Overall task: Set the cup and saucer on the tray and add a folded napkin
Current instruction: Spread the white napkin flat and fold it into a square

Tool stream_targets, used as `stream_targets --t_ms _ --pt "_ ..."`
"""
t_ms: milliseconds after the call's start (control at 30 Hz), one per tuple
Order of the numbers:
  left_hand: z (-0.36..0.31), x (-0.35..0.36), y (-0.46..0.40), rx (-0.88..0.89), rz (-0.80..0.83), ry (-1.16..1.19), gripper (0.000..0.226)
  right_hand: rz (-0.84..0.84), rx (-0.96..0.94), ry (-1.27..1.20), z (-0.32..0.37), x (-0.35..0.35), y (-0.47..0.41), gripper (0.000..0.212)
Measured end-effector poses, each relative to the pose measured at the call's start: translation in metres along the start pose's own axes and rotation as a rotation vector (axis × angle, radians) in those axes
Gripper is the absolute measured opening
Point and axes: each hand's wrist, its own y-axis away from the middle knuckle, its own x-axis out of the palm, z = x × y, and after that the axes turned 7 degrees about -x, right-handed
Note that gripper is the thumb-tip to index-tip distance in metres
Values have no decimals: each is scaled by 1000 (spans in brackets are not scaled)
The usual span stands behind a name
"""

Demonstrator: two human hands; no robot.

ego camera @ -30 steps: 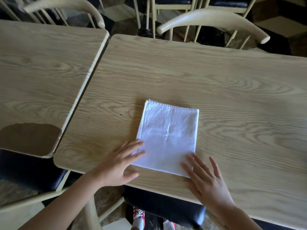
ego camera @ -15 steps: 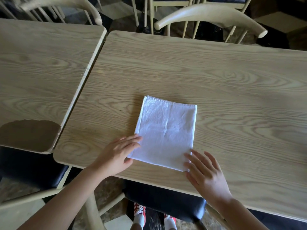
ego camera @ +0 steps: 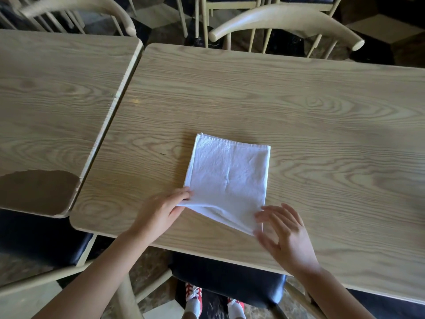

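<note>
Napkin (ego camera: 227, 178), white, folded, creased, frame centre on wooden surface (ego camera: 322, 125); left hand (ego camera: 161, 212) pinches its lifted near-left corner, right hand (ego camera: 284, 236) spread open at its near-right corner.

napkin (ego camera: 228, 178): plain white, no print; faint crinkled weave
worktop (ego camera: 299, 116): pale beige wood with darker brown swirling grain
neighbouring table (ego camera: 53, 93): same pale grained wood; one near corner worn to bare dull brown
chair frames (ego camera: 285, 21): cream
chair seats (ego camera: 230, 282): black
shoes (ego camera: 194, 295): white with red
floor (ego camera: 372, 26): dark and cream tiles
</note>
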Motion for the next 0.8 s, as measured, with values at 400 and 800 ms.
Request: stream_targets --t_ms 400,800 --pt "-20 -7 3 -233 -86 364 21 -86 196 -157 6 -3 5 19" --pt "-36 15 30 -115 -75 416 17 -282 696 -461 30 -17 -2 14"
